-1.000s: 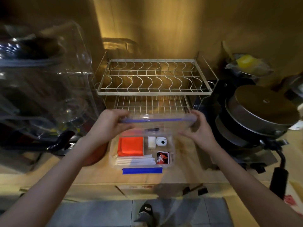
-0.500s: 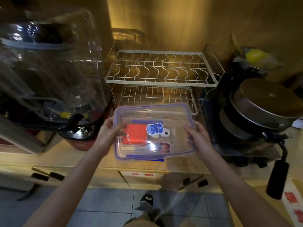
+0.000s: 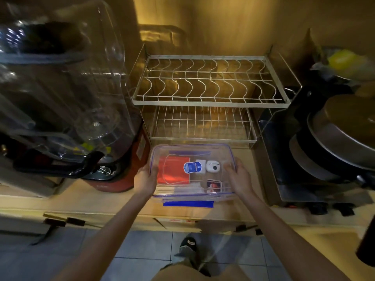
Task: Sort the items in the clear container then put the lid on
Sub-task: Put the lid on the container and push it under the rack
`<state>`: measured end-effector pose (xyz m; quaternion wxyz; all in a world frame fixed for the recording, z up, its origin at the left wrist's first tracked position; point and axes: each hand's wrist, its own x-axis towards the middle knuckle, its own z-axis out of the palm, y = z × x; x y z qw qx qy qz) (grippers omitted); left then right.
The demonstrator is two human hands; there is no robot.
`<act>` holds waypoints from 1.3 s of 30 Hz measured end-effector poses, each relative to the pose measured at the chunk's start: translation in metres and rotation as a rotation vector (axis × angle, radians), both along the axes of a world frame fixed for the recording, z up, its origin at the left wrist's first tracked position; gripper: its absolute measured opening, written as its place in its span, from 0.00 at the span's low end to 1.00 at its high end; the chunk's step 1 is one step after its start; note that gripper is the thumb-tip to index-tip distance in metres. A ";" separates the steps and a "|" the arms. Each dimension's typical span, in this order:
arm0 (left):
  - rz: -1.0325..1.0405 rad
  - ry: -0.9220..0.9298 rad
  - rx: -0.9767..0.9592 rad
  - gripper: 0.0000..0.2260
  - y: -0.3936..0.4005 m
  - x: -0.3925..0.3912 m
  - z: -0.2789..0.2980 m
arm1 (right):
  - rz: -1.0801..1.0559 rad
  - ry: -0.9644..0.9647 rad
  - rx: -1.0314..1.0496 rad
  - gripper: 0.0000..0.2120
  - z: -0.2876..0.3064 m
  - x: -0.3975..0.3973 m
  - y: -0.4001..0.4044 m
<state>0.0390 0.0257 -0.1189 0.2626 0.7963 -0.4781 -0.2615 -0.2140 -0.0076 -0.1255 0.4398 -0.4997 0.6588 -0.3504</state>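
The clear lid (image 3: 203, 148), blue-rimmed with a blue label, lies flat over the clear container (image 3: 194, 196) on the wooden counter. My left hand (image 3: 145, 177) grips the lid's left edge. On the right edge rests my right hand (image 3: 237, 175), fingers on top. Through the lid I see a red packet (image 3: 172, 169), a white round case (image 3: 212, 166), a small printed card (image 3: 214, 185) and white sheets near the front. A blue latch (image 3: 188, 204) sticks out at the container's front.
A two-tier wire dish rack (image 3: 209, 102) stands just behind the container. A blender with a clear cover (image 3: 67, 98) fills the left. Stacked pans (image 3: 334, 138) sit on the right. The counter edge (image 3: 121, 211) drops to a tiled floor.
The lid went from tilted upright above the container to flat and lowered onto it. Both hands came down with it, staying on its sides.
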 end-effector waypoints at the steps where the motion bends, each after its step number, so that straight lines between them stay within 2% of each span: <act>1: -0.001 -0.018 0.025 0.18 -0.001 0.001 -0.004 | 0.022 0.014 -0.008 0.18 -0.002 0.000 -0.001; 5: 0.031 -0.036 0.054 0.18 -0.001 0.003 -0.017 | 0.079 0.035 0.008 0.22 -0.008 0.005 -0.001; 12: 0.037 -0.029 0.078 0.17 -0.007 0.008 -0.023 | 0.045 0.079 0.021 0.21 -0.017 0.013 -0.002; 18: 0.050 0.014 0.125 0.17 -0.014 0.012 -0.021 | 0.032 0.099 0.074 0.26 -0.023 0.017 -0.001; 25: 0.104 0.060 0.147 0.19 -0.011 0.001 -0.026 | 0.034 0.058 0.079 0.23 -0.022 0.011 0.003; 30: 0.115 0.094 0.160 0.18 -0.022 -0.002 -0.029 | 0.017 0.136 0.090 0.17 -0.023 0.007 -0.001; 32: 0.118 0.056 0.144 0.18 -0.023 -0.004 -0.032 | 0.004 0.228 0.122 0.16 -0.023 0.007 -0.006; 34: 0.110 -0.002 0.124 0.19 -0.022 -0.005 -0.036 | 0.022 0.447 0.079 0.21 -0.023 0.008 -0.013; 37: 0.101 -0.018 0.094 0.19 -0.020 -0.004 -0.040 | 0.218 0.815 -0.116 0.26 -0.018 0.013 -0.031; 39: 0.099 -0.001 0.078 0.20 -0.021 -0.002 -0.041 | 0.395 0.900 -0.178 0.24 -0.013 0.022 -0.048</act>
